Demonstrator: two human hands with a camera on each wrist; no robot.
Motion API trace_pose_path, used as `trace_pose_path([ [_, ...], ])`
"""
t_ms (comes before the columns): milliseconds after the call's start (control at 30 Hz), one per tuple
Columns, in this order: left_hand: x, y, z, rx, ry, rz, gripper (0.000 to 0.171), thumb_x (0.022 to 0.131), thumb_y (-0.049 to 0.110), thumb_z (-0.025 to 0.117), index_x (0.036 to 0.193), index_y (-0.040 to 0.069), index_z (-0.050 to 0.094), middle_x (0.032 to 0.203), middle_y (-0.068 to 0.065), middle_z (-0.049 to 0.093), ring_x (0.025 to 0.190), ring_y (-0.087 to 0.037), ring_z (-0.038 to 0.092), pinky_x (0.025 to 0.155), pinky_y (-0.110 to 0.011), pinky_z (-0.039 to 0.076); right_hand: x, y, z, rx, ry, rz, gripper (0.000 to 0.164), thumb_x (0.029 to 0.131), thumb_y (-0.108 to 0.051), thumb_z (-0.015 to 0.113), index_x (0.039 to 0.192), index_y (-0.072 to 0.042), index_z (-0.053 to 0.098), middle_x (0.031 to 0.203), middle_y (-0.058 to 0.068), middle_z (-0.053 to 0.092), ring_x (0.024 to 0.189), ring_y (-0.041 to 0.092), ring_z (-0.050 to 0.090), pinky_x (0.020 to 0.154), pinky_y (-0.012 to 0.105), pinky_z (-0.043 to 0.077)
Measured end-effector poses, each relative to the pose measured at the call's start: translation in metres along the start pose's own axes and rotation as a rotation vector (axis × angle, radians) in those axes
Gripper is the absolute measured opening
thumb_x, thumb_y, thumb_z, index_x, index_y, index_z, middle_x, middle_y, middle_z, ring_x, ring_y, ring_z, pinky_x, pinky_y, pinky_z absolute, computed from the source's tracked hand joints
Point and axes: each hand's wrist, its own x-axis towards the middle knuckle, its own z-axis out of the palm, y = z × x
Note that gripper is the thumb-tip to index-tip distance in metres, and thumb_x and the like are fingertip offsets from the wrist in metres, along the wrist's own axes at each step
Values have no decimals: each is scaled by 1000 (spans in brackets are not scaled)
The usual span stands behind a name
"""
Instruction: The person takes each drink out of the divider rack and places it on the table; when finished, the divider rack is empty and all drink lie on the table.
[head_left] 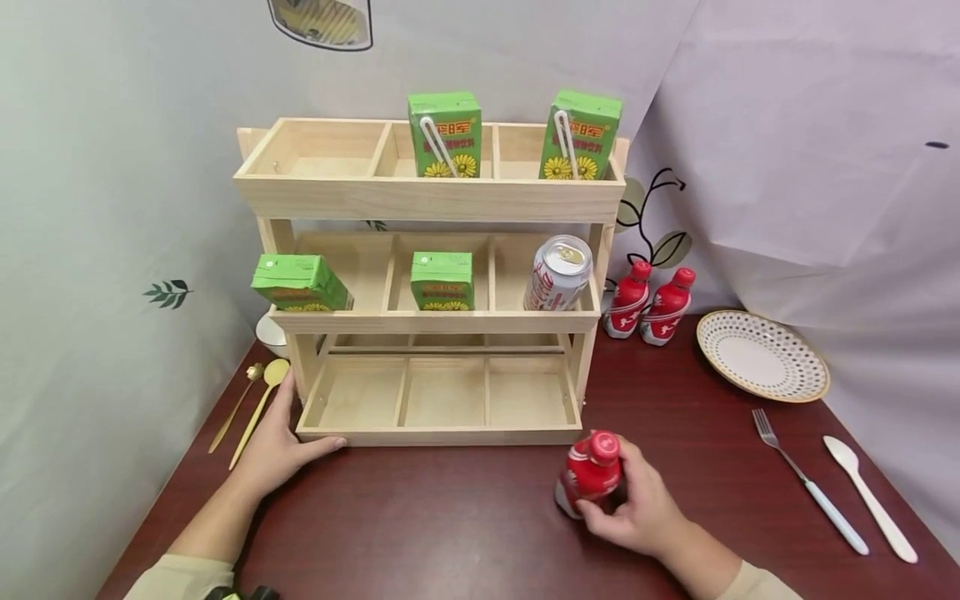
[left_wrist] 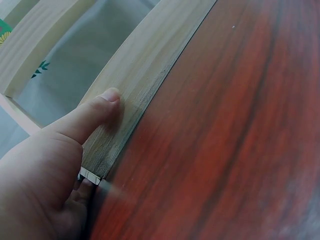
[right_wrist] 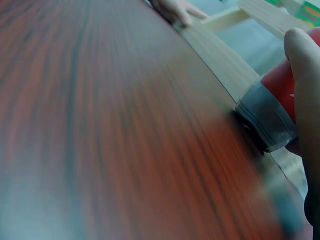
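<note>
My right hand (head_left: 637,508) grips a small red bottle (head_left: 592,467) with a red cap, just in front of the right end of a three-tier wooden rack (head_left: 427,200). In the right wrist view the bottle's grey lower part (right_wrist: 267,115) tilts close over the table. At the rack's lower left corner, my left hand (head_left: 273,442) holds the frame. Its thumb presses the front board (left_wrist: 135,75), while the other fingers lie along the side, partly hidden. A silver can (head_left: 558,275) and green drink cartons (head_left: 442,282) stand on the upper two tiers.
Two more red bottles (head_left: 628,300) stand right of the rack. Farther right are a dotted plate (head_left: 757,358), a fork (head_left: 810,487) and a white spoon (head_left: 870,496). Golden spoons (head_left: 258,417) lie beside my left hand, with a white bowl (head_left: 272,335) behind them.
</note>
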Motion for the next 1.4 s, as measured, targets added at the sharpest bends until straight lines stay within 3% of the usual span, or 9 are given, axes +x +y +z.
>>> trace_pose_path([
  [233, -4, 26, -4, -16, 4, 7, 132, 56, 17, 96, 156, 26, 11, 148, -10, 36, 126, -24, 40, 94, -11, 27, -25, 21, -23, -113, 85, 144, 71, 81, -37, 72, 115, 21, 48, 104, 14, 63, 102, 4, 57, 93, 15, 40],
  [400, -6, 37, -7, -13, 6, 1, 130, 57, 12, 95, 156, 23, 12, 146, -14, 38, 124, -31, 41, 94, -12, 28, -40, 42, -28, -208, 135, 343, 79, 66, -14, 82, 130, 12, 45, 111, 16, 63, 102, 3, 58, 89, 12, 42],
  [533, -4, 37, -6, -16, -4, -2, 130, 58, 11, 95, 156, 22, 11, 147, -16, 36, 125, -32, 41, 94, -12, 30, -40, 52, -30, -314, 151, 520, 89, 60, -3, 84, 138, 2, 41, 114, 13, 62, 101, 5, 56, 86, 9, 41],
  [733, -2, 37, -5, -36, -5, 6, 129, 58, 10, 95, 156, 19, 12, 146, -17, 36, 124, -33, 41, 94, -13, 31, -30, 68, -32, -373, 169, 681, 89, 66, -9, 85, 140, -4, 37, 113, 15, 62, 94, 17, 59, 77, 6, 42],
  [1067, -3, 39, -3, -74, -20, 10, 128, 59, 12, 94, 156, 21, 12, 147, -15, 35, 125, -35, 41, 94, -14, 32, -9, 119, -29, -358, 234, 769, 91, 71, -15, 84, 145, -18, 32, 116, 12, 62, 97, 20, 61, 76, 8, 44],
  [1200, -2, 39, -3, -87, -28, 5, 128, 59, 11, 94, 156, 22, 12, 148, -15, 35, 125, -34, 43, 93, -14, 35, -6, 140, -31, -308, 236, 810, 93, 72, -18, 86, 147, -29, 31, 118, 11, 62, 102, 21, 61, 81, 25, 52],
  [1300, -1, 38, -3, -82, -29, -3, 128, 59, 11, 94, 156, 22, 12, 148, -14, 35, 125, -33, 44, 92, -14, 36, -6, 154, -32, -267, 220, 830, 93, 72, -22, 87, 146, -34, 32, 121, 12, 61, 105, 23, 61, 83, 40, 51],
  [1400, -2, 36, -2, -74, -28, -7, 128, 59, 12, 94, 156, 22, 12, 148, -14, 35, 126, -32, 43, 93, -14, 35, -6, 164, -34, -240, 195, 844, 88, 74, -25, 85, 146, -33, 34, 124, 12, 60, 109, 23, 60, 85, 44, 50],
])
